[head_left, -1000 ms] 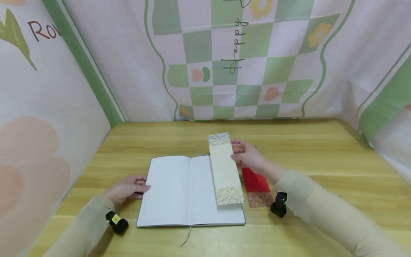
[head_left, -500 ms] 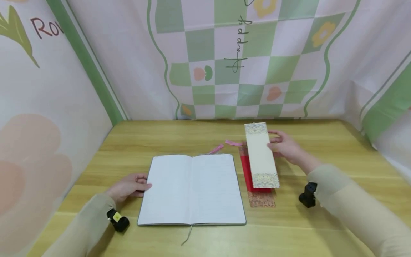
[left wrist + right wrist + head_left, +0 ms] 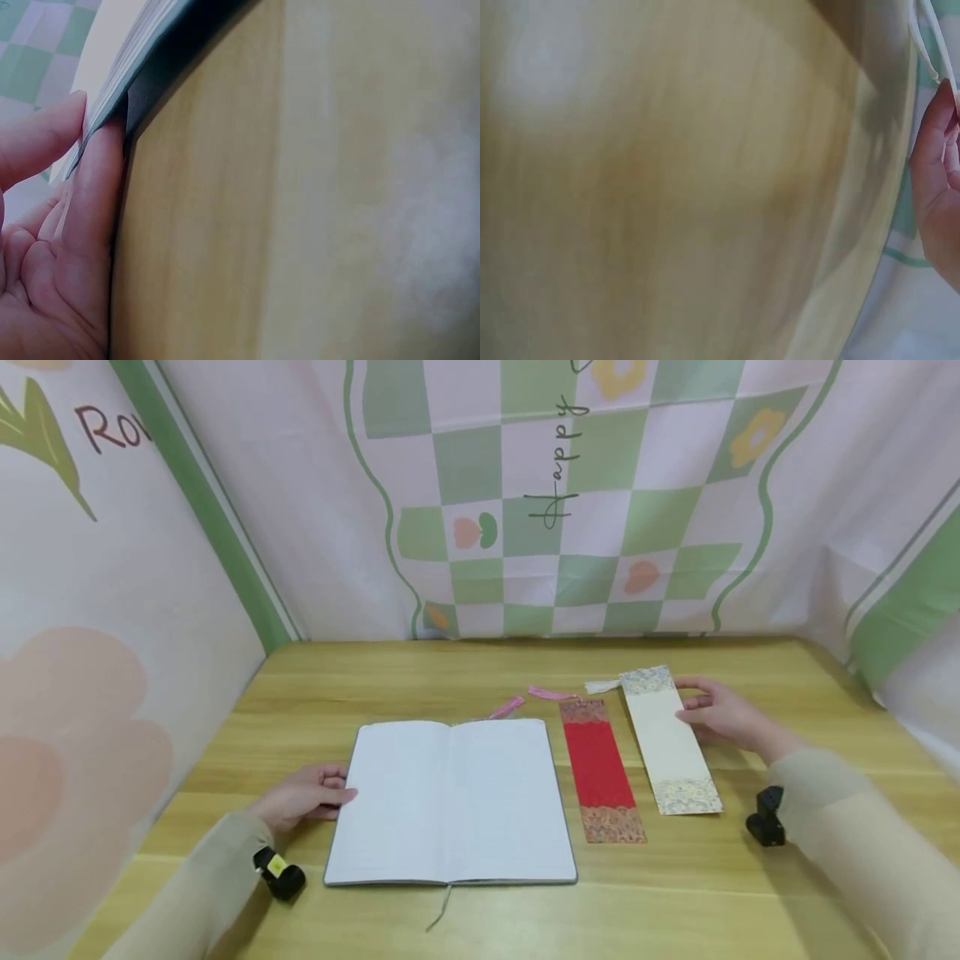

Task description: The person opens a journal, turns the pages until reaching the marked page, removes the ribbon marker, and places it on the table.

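Pinching the cream bookmark point(image 3: 670, 739) with the right hand point(image 3: 722, 715), toward 1 o'clock from its middle, on the long edge, with thumb on top and fingers beneath. Placed between 2 and 3 o'clock of the notebook point(image 3: 390, 806), over the worktop point(image 3: 675, 893); cannot tell whether resting flat or raised slightly. Tilted, with top end toward 11 o'clock. In between, apart from both, at about 3 o'clock of the notebook: the red bookmark point(image 3: 602, 768).

Gripping the notebook at 9 o'clock with the left hand point(image 3: 302, 797), with thumb on the page and finger tucked below.

Probably light and fairly stiff, like card, perhaps a little slick on its face and easy to crease at the corners. Best to hold by the long edge near the middle, away from the white tassel point(image 3: 602, 687) at 10 o'clock. If lying flat, likely awkward to get under without a fingertip slipped beneath the edge. For the notebook, expect more weight, with soft pages; best to grasp cover and pages together.
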Motion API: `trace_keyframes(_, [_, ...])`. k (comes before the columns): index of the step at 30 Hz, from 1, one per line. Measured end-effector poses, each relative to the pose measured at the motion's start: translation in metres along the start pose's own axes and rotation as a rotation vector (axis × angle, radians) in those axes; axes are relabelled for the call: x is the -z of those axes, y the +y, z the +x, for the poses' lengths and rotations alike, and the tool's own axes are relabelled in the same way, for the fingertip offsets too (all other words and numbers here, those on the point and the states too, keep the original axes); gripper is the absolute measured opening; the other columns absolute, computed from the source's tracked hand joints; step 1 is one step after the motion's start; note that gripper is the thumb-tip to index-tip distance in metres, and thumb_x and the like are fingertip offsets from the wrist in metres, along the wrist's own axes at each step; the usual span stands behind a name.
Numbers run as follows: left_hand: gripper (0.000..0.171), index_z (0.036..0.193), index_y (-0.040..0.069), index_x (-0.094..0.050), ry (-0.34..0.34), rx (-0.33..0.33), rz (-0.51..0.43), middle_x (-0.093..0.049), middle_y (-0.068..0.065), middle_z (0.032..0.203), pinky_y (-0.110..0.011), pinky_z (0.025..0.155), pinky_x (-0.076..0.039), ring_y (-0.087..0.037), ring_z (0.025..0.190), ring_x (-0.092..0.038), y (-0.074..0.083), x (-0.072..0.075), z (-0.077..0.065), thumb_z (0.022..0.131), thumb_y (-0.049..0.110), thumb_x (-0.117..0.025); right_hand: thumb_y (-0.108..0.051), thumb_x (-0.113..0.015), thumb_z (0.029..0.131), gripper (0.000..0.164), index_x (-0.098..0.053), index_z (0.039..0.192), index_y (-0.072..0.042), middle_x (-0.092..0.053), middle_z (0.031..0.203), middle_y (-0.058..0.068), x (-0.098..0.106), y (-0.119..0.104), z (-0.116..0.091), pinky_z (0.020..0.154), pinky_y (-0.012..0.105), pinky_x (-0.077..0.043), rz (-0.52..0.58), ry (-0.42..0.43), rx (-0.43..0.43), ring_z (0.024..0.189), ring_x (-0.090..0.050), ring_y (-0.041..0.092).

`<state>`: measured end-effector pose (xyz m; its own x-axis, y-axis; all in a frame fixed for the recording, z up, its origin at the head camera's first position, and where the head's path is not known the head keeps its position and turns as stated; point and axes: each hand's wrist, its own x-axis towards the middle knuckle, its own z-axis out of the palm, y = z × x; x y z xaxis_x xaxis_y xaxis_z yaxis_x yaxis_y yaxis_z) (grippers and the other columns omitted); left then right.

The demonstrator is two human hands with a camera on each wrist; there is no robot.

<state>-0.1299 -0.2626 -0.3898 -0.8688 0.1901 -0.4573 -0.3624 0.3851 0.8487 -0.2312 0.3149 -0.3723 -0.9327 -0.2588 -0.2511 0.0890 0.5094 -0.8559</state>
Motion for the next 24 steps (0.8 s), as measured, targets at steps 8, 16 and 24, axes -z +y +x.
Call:
trace_keyframes(8, [0.030,0.114,-0.001,-0.051,-0.023,-0.007,-0.004,-0.049,0.004,0.078,-0.020,0.066,-0.053,-0.007,0.072,-0.051,0.000,0.001,0.001,0.090,0.010,-0.064,-0.001,-0.061,0.088,0.073,-0.015,0.142,0.013,-0.055,0.093,0.002,-0.009,0.004,0.002,0.072,0.027,-0.056,-0.005,-0.056,-0.026,0.077,-0.059,0.006])
trace_keyframes(16, [0.018,0.102,0.005,-0.052,-0.023,-0.016,-0.001,-0.046,0.005,0.075,-0.020,0.064,-0.052,-0.007,0.070,-0.048,0.002,0.001,-0.001,0.089,0.009,-0.064,-0.005,-0.067,0.085,0.076,-0.018,0.139,0.016,-0.057,0.090,0.007,-0.019,-0.007,0.003,0.066,0.027,-0.056,-0.121,-0.011,-0.046,0.072,-0.058,0.009])
trace_keyframes(24, [0.021,0.105,0.003,-0.053,-0.024,-0.015,-0.009,-0.047,0.005,0.074,-0.020,0.064,-0.052,-0.007,0.070,-0.049,0.002,0.001,-0.001,0.089,0.009,-0.065,-0.013,-0.064,0.086,0.069,-0.027,0.133,0.019,-0.059,0.081,0.012,-0.025,-0.015,0.000,0.058,0.029,-0.051,-0.286,0.057,-0.053,0.063,-0.056,0.015])
